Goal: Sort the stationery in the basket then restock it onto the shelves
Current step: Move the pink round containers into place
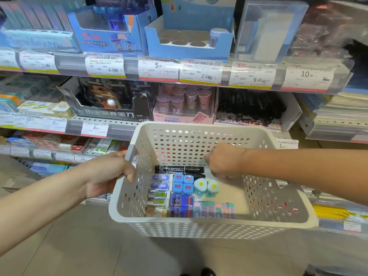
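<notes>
- Sorting apparently done: erasers, sharpeners and black markers grouped in rows inside white perforated plastic basket.
- Left hand gripping basket's left rim.
- Right hand curled inside basket; contents indiscernible.
- Shelf restocking still ahead.

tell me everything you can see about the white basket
The white basket looks like plastic, rectangular, its walls punched with round holes under a solid rim. It is held level before the shelves: the left hand grips its left rim, and the right hand reaches inside, fingers curled. Stationery lies in rows on its floor, mostly left.
</notes>
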